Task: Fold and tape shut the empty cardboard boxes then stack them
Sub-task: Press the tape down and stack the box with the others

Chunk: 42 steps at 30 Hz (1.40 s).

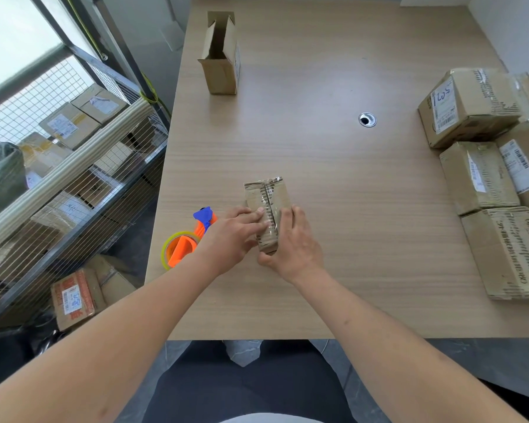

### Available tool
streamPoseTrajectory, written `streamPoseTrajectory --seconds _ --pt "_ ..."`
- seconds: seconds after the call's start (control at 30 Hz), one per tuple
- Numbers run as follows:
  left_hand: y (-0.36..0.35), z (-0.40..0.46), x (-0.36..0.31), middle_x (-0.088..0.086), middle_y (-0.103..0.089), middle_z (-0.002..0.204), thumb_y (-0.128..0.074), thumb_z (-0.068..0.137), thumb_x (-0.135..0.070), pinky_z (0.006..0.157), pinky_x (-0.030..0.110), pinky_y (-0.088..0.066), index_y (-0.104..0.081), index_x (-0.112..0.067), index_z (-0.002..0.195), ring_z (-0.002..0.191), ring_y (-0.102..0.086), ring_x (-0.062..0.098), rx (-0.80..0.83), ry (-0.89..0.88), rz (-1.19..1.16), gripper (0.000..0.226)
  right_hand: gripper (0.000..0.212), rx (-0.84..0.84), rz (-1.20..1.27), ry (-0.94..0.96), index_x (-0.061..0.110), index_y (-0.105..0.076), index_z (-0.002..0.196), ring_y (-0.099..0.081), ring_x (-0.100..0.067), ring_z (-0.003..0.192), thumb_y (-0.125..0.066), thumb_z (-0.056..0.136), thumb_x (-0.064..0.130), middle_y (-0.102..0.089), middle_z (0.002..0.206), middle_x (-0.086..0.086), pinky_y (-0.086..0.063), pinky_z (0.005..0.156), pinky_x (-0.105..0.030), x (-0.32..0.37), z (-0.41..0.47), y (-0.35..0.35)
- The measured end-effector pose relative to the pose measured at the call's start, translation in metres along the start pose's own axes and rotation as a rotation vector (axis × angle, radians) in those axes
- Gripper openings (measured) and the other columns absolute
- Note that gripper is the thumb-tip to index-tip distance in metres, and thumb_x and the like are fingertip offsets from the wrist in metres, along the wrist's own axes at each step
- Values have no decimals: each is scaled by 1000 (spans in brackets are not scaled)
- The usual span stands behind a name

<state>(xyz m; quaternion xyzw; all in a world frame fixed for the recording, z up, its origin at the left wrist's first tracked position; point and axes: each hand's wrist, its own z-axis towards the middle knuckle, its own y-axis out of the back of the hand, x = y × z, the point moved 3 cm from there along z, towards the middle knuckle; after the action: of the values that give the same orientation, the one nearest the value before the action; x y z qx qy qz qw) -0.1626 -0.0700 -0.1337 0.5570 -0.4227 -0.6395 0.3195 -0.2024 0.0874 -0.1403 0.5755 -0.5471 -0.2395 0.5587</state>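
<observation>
A small cardboard box point(269, 196) stands on the wooden table point(333, 209) in front of me, its flaps closed with clear tape along the centre seam. My left hand point(231, 236) lies on its top with straight fingers pressing the tape near the seam. My right hand point(293, 242) grips the box's near end, thumb under the near edge and fingers on the right side. An orange and blue tape dispenser point(185, 239) with a clear tape roll rests on the table just left of my left hand. A second box point(222, 53), open at the top, stands far left.
Several taped boxes with labels point(483, 178) are grouped along the table's right edge. A round cable hole point(367, 119) sits in the table's middle right. A wire-mesh shelf point(68, 166) holding parcels stands left of the table, and another parcel point(74, 299) lies on the floor.
</observation>
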Motion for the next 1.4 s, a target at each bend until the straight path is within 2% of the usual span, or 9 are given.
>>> streamPoseTrajectory --seconds 0.13,0.27,0.47,0.57,0.63,0.73,0.8,0.93,1.4 --pt "0 -2 5 9 -58 146 -84 78 -7 101 49 -53 -67 -15 133 125 -59 38 22 -59 77 58 133 25 -36 -30 14 -1 160 -32 -31 139 -81 65 63 -19 155 -15 -47 102 -41 10 6 0" --pt "8 -3 14 14 -47 154 -75 84 -12 106 51 -48 -54 -13 145 133 -52 40 -17 40 169 65 134 27 -111 -64 9 1 160 -36 -34 134 -80 67 63 -19 154 -20 -43 107 -39 21 8 -1" --pt "15 -4 36 13 -30 165 -59 98 -25 123 49 -23 -37 -13 157 151 -30 36 47 179 211 64 117 9 -150 -101 4 -5 157 -36 -37 134 -68 80 65 -18 152 -24 -38 110 -42 31 16 -3" --pt "17 -5 42 12 -24 167 -55 101 -28 125 47 -18 -31 -14 159 154 -23 34 70 205 196 64 114 11 -166 -95 1 -3 157 -16 -42 149 -60 85 68 -6 158 -28 -21 124 -46 32 19 -7" --pt "17 -6 43 11 -21 168 -52 102 -30 126 46 -16 -29 -15 160 155 -20 33 87 212 200 64 114 14 -152 -102 1 -1 157 -5 -41 153 -56 86 71 2 162 -26 -14 126 -47 32 20 -8" --pt "20 -8 44 12 -23 167 -51 103 -31 126 47 -16 -30 -15 160 154 -21 33 92 216 209 63 107 -54 -76 -102 11 -4 156 -28 -37 145 -63 84 64 -7 164 -20 -34 116 -45 34 22 -4" --pt "23 -8 45 12 -22 168 -50 103 -32 126 47 -15 -29 -15 160 154 -20 33 109 225 211 63 105 -66 -47 -102 23 -4 157 -37 -37 138 -66 82 61 -11 162 -18 -40 110 -45 38 21 0" --pt "37 -5 50 11 -20 168 -48 104 -35 126 48 -12 -26 -17 161 155 -17 34 117 232 224 63 94 -83 15 -121 37 -16 157 -41 -36 134 -66 81 60 -16 157 -14 -42 107 -43 46 16 14" --pt "145 19 41 8 -15 169 -42 106 -43 127 48 -10 -17 -21 163 157 -10 32 83 116 250 66 93 -258 142 -224 39 -30 154 -41 -30 132 -72 73 59 -24 150 -5 -46 101 -41 102 6 104"
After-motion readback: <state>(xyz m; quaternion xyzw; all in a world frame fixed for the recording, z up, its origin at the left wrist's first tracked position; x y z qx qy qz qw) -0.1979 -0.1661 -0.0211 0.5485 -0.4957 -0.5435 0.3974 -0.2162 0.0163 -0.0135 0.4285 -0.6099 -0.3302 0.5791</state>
